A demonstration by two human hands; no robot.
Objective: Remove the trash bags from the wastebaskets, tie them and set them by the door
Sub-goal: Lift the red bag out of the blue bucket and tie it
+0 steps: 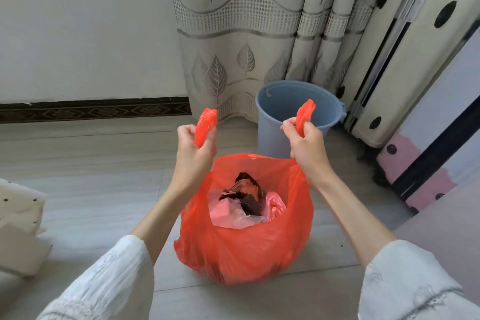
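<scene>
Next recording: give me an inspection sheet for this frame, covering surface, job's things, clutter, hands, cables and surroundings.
Surface: pale wood-look floor.
Job's things: red trash bag stands on the floor, mouth open, untied, pink plastic and dark scraps inside; blue wastebasket behind it, no liner seen.
Clutter: cream cardboard pieces at the left edge.
Hands: left hand grips the left bag handle; right hand grips the right bag handle, both handles raised.
Cables: nothing seen.
Surroundings: leaf-pattern curtain, white wall, dark patterned skirting.

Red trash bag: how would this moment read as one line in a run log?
stage: tying | red trash bag: on floor, out of blue bucket, untied | left hand: grips left handle | right hand: grips right handle
</scene>
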